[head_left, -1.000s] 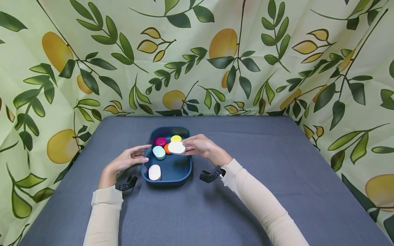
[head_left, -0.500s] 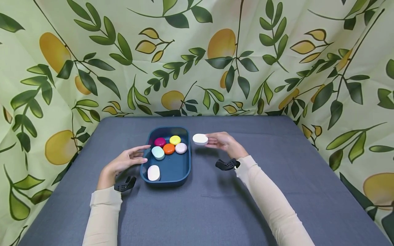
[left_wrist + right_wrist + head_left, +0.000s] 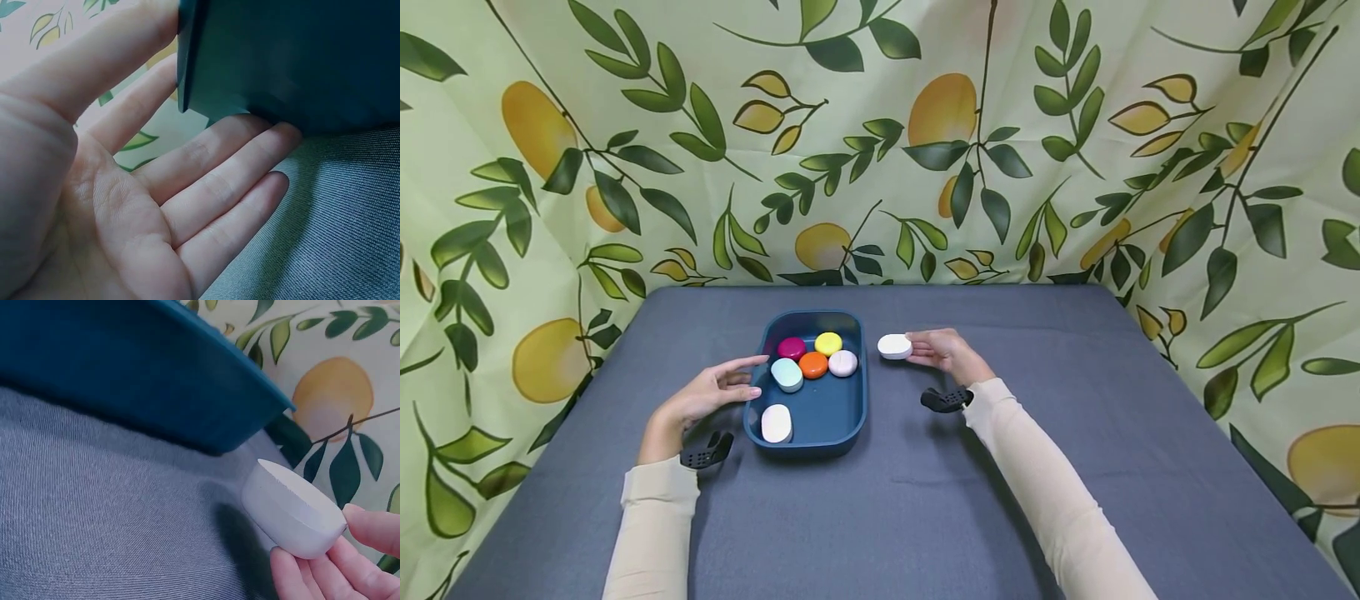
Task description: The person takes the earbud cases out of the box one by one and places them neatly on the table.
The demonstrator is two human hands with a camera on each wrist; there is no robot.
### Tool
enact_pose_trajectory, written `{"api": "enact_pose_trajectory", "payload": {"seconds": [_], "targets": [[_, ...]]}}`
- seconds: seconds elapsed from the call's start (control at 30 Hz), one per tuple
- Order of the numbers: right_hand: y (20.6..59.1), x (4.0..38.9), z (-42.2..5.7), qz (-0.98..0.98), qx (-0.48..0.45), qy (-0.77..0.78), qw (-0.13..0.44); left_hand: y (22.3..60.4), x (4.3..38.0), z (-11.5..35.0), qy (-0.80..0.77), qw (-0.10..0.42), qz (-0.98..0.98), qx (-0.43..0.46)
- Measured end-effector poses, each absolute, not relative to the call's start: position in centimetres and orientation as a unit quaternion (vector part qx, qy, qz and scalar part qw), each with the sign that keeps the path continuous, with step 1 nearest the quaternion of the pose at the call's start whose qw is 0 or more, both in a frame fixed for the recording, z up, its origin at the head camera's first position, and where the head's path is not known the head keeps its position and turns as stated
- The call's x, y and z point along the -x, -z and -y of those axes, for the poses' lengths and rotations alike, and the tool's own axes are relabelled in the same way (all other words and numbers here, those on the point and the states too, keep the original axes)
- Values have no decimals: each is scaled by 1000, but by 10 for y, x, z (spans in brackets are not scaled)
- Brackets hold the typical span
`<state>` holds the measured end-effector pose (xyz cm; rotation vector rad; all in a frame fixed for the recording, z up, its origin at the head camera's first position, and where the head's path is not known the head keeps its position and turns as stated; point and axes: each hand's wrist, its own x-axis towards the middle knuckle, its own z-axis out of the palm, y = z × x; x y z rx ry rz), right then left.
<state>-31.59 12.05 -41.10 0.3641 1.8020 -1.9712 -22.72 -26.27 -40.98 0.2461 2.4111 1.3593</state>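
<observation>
My right hand (image 3: 951,352) pinches a white oval bar of soap (image 3: 894,347) just right of the blue bin (image 3: 805,448). In the right wrist view the soap (image 3: 290,509) is held by one end between thumb and fingers, above its shadow on the cloth. My left hand (image 3: 711,398) rests at the bin's left side. Its long fingers (image 3: 215,181) lie nearly straight along the outer wall in the left wrist view. Inside the bin are magenta (image 3: 792,348), yellow (image 3: 828,343), orange (image 3: 813,365), pale mint (image 3: 787,375), pinkish-white (image 3: 842,362) and white (image 3: 777,423) soaps.
A dark blue-grey cloth (image 3: 880,525) covers the table. Behind and at both sides hangs a curtain (image 3: 865,150) printed with leaves and lemons. Each wrist wears a black camera band (image 3: 946,401).
My right hand has carried the white soap from above the bin out past its right rim, then lowered slightly. The pinkish-white soap is now uncovered. My left hand stays in place.
</observation>
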Motion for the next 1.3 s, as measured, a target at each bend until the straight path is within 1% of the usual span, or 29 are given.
{"api": "enact_pose_trajectory", "payload": {"seconds": [0.5,0.73,1.03,1.3], "targets": [[420,324,-108,-670,-186,689,203,412,227,262,-482,179,-853,-91],[418,323,-105,-686,-188,682,166,412,227,263,-489,174,-849,-98],[413,318,-104,-708,-185,664,155,412,227,264,-488,176,-850,-93],[410,318,-103,-762,-176,608,141,412,227,263,-489,178,-849,-87]]}}
